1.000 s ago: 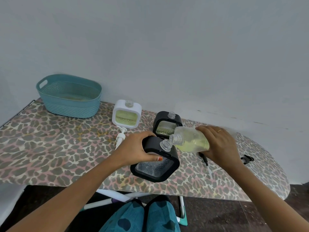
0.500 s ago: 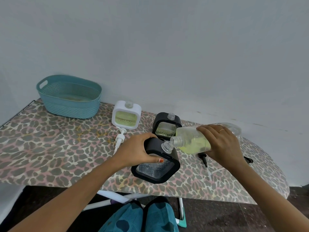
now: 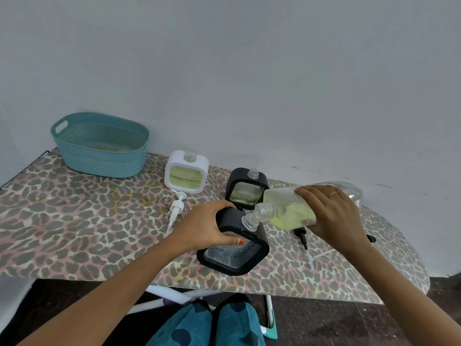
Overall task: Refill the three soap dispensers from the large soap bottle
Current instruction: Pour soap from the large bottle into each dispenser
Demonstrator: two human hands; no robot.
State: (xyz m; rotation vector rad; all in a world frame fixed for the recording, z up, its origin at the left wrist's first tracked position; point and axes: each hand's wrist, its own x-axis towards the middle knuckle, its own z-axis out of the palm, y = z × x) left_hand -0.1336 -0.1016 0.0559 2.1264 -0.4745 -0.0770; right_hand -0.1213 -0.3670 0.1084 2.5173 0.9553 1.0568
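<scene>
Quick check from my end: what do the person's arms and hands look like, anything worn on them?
Both forearms are bare, with no sleeves, watch or gloves in view. The left hand has an orange-painted thumbnail. The right hand wears a thin ring on one finger. No other markings show.

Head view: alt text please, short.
Right hand tips a large soap bottle mouth-to-mouth into a black dispenser steadied by the left hand on a leopard-print ironing board. Behind stand a white dispenser, another black one and a teal basket.

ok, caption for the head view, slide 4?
Right hand tips soap bottle into black dispenser steadied by left hand.
</scene>
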